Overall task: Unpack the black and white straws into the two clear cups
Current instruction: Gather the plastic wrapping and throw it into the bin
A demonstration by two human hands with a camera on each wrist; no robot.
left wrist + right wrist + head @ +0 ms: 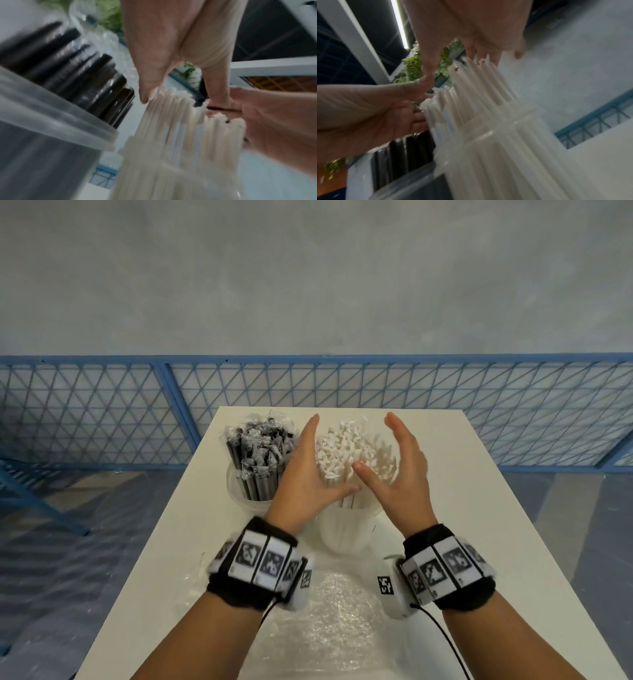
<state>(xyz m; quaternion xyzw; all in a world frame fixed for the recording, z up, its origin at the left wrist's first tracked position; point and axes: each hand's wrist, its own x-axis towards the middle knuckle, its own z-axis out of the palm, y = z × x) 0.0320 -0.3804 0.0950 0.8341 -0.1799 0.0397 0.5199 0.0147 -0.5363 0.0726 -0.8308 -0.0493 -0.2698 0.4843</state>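
Head view showed the task close to its end. Black straws [258, 460], each apparently in its own clear sleeve, stood in the left cup [239, 491]; white straws [352, 460] stood fanned in the right cup [346, 530], which sat nearer than the left one. Both cups stood on the white bench [496, 508], near each other; whether they touched could not be told. No loose straws lay on the bench, so the unpacking itself appeared done. An emptied clear wrapper [329, 621] lay crumpled on the near part of the bench. What seemed left was only to even out the white bundle and perhaps clear the wrapper away.

Left hand [306, 474] and right hand [399, 470] flanked the white straws, palms facing each other, fingers straight and spread, clamped on nothing. From the wrist views, the left fingers [145, 94] and the right fingers [471, 54] lay at or just beside the straw tips; firm contact could not be confirmed because of blur.

Count: two cups, two hands, one wrapper visible on the bench. Straws were too many and too tightly packed to count; each bundle held several dozen by appearance.
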